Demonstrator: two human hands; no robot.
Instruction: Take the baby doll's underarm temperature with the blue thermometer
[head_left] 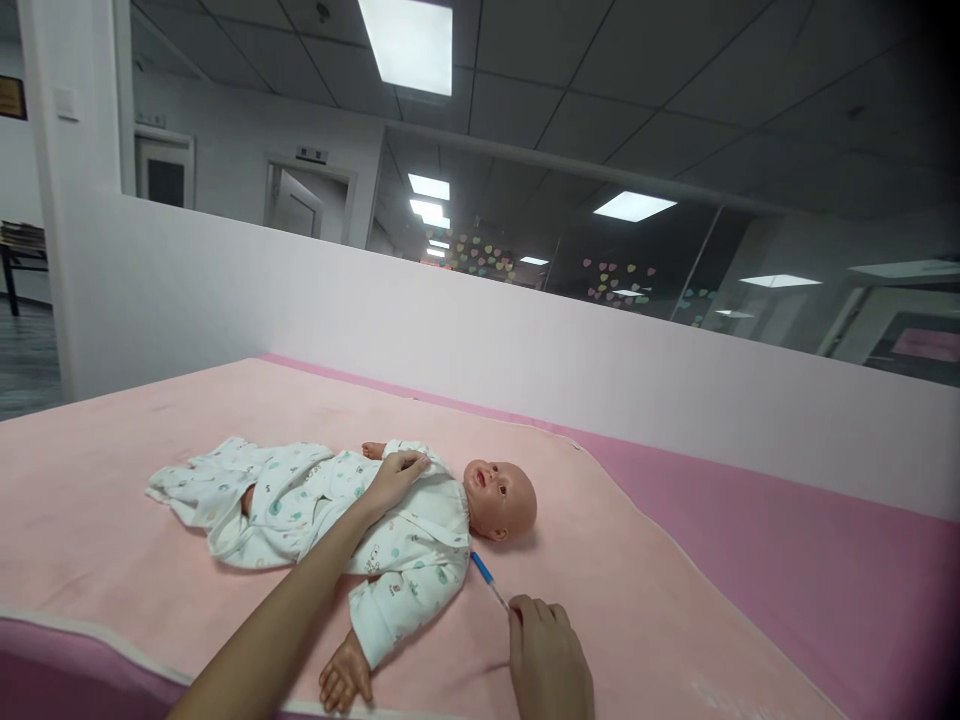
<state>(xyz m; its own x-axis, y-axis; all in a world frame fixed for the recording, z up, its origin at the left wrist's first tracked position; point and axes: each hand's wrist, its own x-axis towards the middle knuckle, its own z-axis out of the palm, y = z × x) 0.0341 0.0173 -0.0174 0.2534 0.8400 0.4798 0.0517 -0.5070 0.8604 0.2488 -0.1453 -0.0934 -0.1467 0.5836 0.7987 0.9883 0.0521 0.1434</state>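
Note:
A baby doll (420, 530) in a white patterned sleepsuit lies on its back on a light pink blanket (112, 500), its head (501, 498) to the right. My left hand (396, 477) rests on the doll's far shoulder and chest, fingers curled onto the cloth. My right hand (547, 655) is closed around a thin stick with a blue tip (487, 578), perhaps a thermometer. The tip points at the doll's near armpit, just below its neck. The doll's near arm stretches toward me with a bare hand (345, 680).
The blanket covers a darker pink mattress (787, 560) that runs to the right. A low white partition wall (525, 350) stands behind the bed, with glass panels and an office corridor beyond. A white pillar (67, 200) rises at the left.

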